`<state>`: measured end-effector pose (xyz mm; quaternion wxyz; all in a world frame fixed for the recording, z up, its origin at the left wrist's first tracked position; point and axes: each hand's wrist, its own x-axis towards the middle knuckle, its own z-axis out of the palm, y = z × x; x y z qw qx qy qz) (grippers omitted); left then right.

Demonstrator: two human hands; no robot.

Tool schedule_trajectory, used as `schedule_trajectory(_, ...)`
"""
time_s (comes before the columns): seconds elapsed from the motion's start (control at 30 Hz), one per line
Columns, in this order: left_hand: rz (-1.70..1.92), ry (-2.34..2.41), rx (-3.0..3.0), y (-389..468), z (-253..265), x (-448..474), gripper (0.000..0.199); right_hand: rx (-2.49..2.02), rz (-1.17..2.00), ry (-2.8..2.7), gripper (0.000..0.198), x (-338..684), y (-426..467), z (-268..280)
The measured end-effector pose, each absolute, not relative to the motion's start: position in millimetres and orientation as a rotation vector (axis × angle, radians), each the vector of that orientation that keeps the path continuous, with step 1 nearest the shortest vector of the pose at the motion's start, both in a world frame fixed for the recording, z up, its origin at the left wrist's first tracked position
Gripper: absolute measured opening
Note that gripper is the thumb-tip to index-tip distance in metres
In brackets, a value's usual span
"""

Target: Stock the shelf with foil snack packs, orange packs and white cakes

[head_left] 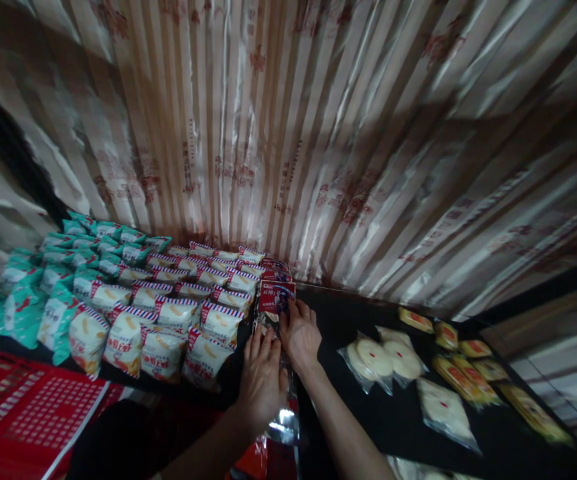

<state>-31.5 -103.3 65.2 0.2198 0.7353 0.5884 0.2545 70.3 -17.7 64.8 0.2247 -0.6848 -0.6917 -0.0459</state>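
Observation:
A dark red printed packet (274,298) lies at the right end of the rows of snack bags on the black table. My right hand (300,335) is at its right edge, with bent fingers closed on it. Just below and to the left, my left hand (262,375) rests with fingers stretched forward and slightly apart, touching the near end of the packaging. Beneath my wrists is a shiny strip of packaging (284,427), partly covered by the left hand. More red packets (275,265) lie behind the one I touch.
White snack bags (166,353) with striped tops stand in rows to the left, teal bags (61,313) beyond them. Clear-wrapped round white flatbreads (376,357) and yellow packs (461,377) lie right. A red basket (28,400) is front left; a printed plastic curtain (278,133) hangs behind.

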Motion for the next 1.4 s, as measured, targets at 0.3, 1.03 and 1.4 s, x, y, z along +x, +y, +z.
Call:
schedule_trajectory(0.3,0.730,1.643,2.067,-100.1,59.9,-29.6,0.051,-1.713,-0.070,-2.072,0.041,68.2,-0.4,69.8)
schedule_trajectory(1.03,0.522,1.635,2.018,-96.5,55.4,-33.8,0.055,-1.918,0.238,-2.182,0.056,47.3,18.3,60.0)
schedule_trajectory(1.4,0.541,1.659,2.055,-95.6,56.3,-33.6,0.056,-1.966,0.286,-2.193,0.065,45.8,26.4,63.9)
